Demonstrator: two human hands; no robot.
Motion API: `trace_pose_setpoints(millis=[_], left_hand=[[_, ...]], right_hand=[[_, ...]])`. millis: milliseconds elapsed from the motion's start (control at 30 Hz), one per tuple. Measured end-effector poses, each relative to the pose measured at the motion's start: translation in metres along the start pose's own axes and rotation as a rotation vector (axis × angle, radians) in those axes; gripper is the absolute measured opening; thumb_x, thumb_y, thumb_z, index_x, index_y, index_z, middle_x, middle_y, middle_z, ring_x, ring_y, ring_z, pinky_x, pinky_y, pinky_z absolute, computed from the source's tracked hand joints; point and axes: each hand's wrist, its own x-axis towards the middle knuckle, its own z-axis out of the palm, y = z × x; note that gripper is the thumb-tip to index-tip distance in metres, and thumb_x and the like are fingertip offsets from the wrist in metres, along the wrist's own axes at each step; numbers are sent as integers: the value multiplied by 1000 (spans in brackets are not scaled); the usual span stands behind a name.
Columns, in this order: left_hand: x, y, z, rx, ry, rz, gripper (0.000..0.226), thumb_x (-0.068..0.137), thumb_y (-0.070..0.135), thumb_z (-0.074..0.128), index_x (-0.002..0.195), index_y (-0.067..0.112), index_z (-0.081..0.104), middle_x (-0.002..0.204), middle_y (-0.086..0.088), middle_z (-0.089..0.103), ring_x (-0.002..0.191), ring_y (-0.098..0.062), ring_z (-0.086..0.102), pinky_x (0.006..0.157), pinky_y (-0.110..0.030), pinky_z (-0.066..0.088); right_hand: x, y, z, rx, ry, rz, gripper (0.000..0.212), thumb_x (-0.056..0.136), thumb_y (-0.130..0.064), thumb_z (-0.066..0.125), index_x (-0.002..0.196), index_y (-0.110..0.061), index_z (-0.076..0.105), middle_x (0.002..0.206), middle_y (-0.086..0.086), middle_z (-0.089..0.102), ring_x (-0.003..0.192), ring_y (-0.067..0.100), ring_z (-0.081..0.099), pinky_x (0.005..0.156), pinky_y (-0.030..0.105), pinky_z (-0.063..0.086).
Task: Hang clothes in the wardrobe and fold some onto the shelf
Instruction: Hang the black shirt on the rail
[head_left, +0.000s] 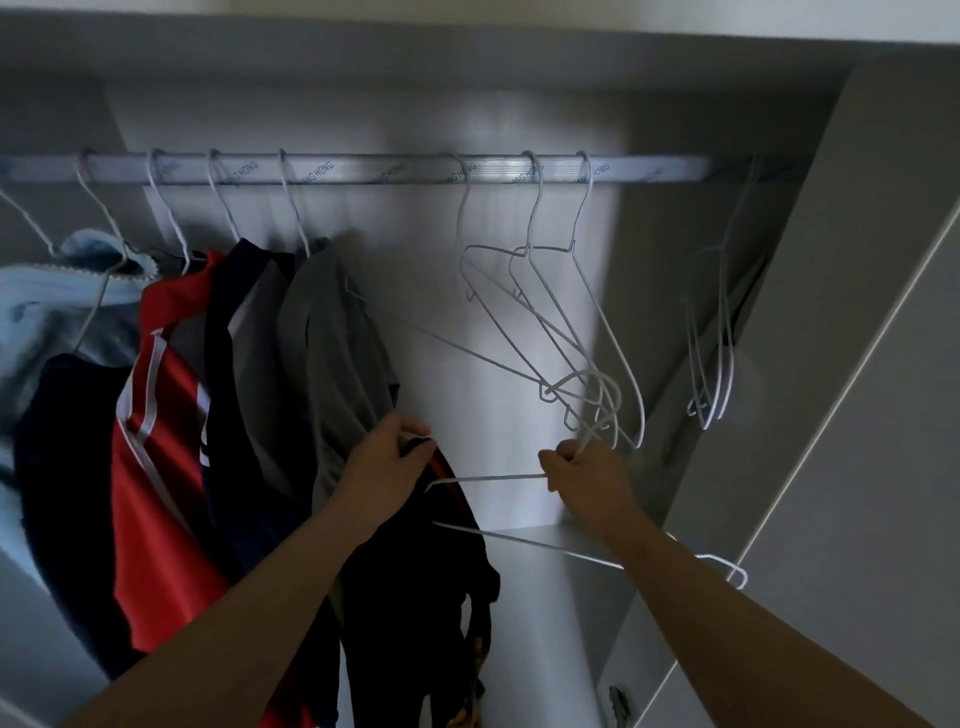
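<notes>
A silver rail (363, 169) crosses the wardrobe. On its left hang a light blue garment (47, 306), a red jersey (156, 441), a navy top (234, 322) and a grey shirt (337, 353). Three bare white wire hangers (561, 312) hang right of the middle. My left hand (384, 467) grips the collar of a black garment with red trim (415, 597) and one end of a white wire hanger (488, 478). My right hand (587, 478) grips that hanger at its neck, below the rail.
More bare hangers (711, 353) hang at the far right by the grey side panel (857, 312). A grey shelf (571, 571) lies under my right arm. The wardrobe door's edge (831, 441) runs diagonally at the right.
</notes>
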Motion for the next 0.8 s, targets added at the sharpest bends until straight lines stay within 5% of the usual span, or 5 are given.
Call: trace_pose_setpoints(millis=[133, 400, 600, 700, 800], left_hand=[[-2, 2, -8, 186, -33, 123, 6, 90, 8, 57, 92, 12, 60, 88, 5, 59, 83, -7, 53, 66, -2, 35], [-28, 19, 17, -225, -254, -20, 19, 91, 10, 54, 94, 29, 52, 83, 3, 61, 71, -4, 63, 63, -11, 48], [-14, -3, -19, 731, -188, 613, 33, 91, 43, 50, 121, 29, 55, 103, 10, 54, 101, -9, 49, 93, -23, 30], [-17, -10, -24, 682, -331, 526, 38, 90, 51, 46, 123, 31, 52, 116, 9, 52, 102, -9, 52, 90, -23, 40], [-22, -8, -13, 659, -242, 510, 29, 93, 44, 44, 109, 24, 57, 99, 4, 64, 87, -11, 59, 84, -19, 44]], right_hand=[[3, -10, 1, 74, 47, 10, 41, 81, -12, 54, 41, -18, 47, 28, -8, 39, 37, 7, 37, 47, 21, 32], [-20, -14, 41, 166, -42, 77, 51, 93, -40, 51, 48, -15, 50, 30, -14, 43, 35, 0, 43, 47, 13, 31], [-25, -26, 35, 378, 36, 106, 56, 94, -40, 50, 44, -16, 54, 33, -13, 46, 54, 6, 47, 62, 22, 36], [-25, -33, 30, 380, 21, 85, 54, 94, -40, 50, 46, -15, 55, 32, -12, 45, 50, 4, 45, 59, 21, 34], [-27, -43, 31, 275, 57, 1, 49, 92, -41, 52, 51, -15, 58, 38, -12, 49, 52, 7, 49, 62, 23, 39]])
